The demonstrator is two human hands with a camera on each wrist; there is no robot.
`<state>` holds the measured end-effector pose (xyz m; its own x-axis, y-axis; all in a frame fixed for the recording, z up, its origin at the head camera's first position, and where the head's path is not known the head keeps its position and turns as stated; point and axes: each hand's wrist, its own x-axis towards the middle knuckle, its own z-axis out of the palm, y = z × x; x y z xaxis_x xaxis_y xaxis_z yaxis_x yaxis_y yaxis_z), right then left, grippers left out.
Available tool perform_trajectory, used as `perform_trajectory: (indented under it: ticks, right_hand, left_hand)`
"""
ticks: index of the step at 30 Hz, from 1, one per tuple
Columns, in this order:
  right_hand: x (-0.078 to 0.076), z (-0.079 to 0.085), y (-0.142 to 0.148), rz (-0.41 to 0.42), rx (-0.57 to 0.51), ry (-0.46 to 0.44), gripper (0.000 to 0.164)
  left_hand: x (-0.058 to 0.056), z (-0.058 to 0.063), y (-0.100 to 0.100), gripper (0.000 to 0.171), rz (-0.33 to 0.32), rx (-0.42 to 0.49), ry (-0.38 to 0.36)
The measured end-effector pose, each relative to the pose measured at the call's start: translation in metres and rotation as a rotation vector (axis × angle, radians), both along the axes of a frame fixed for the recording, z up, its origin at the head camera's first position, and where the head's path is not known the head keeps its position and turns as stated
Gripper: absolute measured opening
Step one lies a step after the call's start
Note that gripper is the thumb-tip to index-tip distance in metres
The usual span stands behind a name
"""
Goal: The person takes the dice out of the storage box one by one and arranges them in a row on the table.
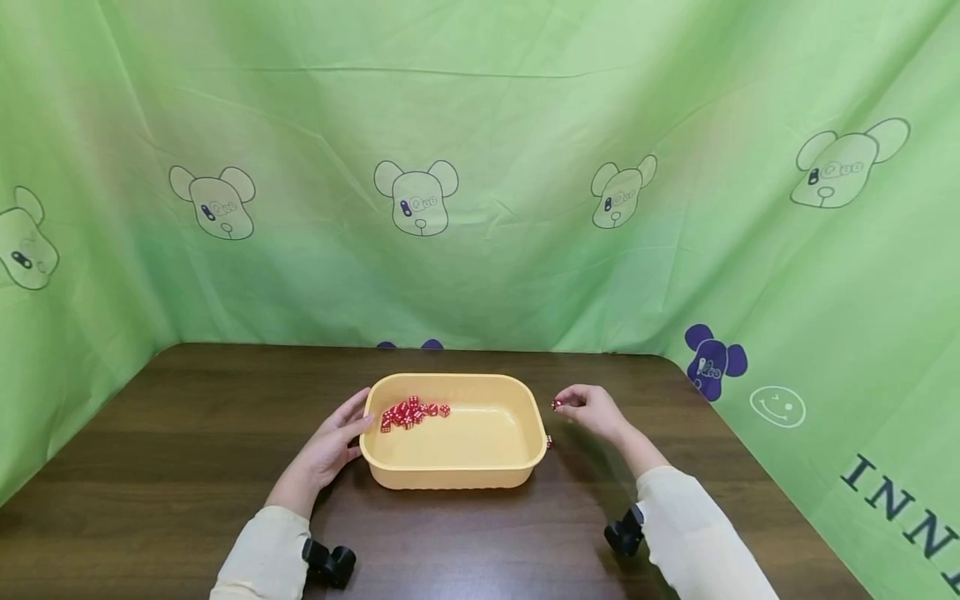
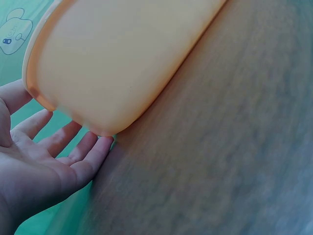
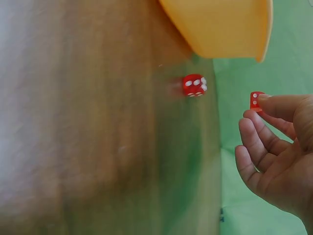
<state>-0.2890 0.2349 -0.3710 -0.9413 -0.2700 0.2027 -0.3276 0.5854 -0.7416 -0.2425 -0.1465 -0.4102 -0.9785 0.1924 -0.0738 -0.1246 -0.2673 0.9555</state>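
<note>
A pale yellow plastic basin (image 1: 453,479) stands on the table with several red dice (image 1: 408,414) in a cluster at its left end. My left hand (image 1: 330,450) holds the basin's left end. The thumb lies at the rim, and the fingertips (image 2: 105,142) touch the outer wall in the left wrist view. Just right of the basin, above the table, my right hand (image 1: 592,412) pinches one red die (image 3: 255,101) between thumb and forefinger. A second loose die (image 3: 194,85) rests on the table beside the basin's right end, apart from the hand.
The dark wooden table (image 1: 187,450) reaches back to a green curtain (image 1: 510,275) printed with bear heads, which also hangs along both sides. Black wrist devices (image 1: 328,563) sit at both sleeves.
</note>
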Motion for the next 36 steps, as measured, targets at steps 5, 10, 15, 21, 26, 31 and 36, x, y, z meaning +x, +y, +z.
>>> perform_trajectory:
  ticks: [5,10,15,21,26,31,36]
  right_hand:
    - [0.007,-0.012,0.007,0.014,-0.080,-0.033,0.015]
    - [0.004,-0.034,0.019,0.099,-0.141,-0.010,0.015]
    - [0.014,-0.028,0.013,0.029,-0.082,-0.075,0.016]
    - [0.018,-0.026,0.009,0.023,0.006,-0.087,0.011]
    - [0.015,-0.030,0.009,0.027,0.038,-0.072,0.008]
    - [0.015,-0.032,0.008,0.043,0.062,-0.051,0.008]
    - [0.017,-0.030,0.007,0.058,0.092,-0.044,0.007]
  left_hand:
    - [0.000,0.000,0.000,0.055,0.001,-0.007,-0.003]
    - [-0.001,0.001,0.000,0.054,0.006,-0.019,-0.010]
    - [-0.001,0.002,0.000,0.054,0.006,-0.016,-0.016]
    - [-0.001,0.002,0.000,0.055,0.002,-0.011,-0.011]
    - [-0.002,0.002,0.000,0.055,0.000,-0.007,-0.006]
    - [-0.001,0.001,-0.001,0.055,0.001,-0.005,-0.008]
    - [-0.001,0.001,-0.001,0.055,0.002,-0.001,-0.011]
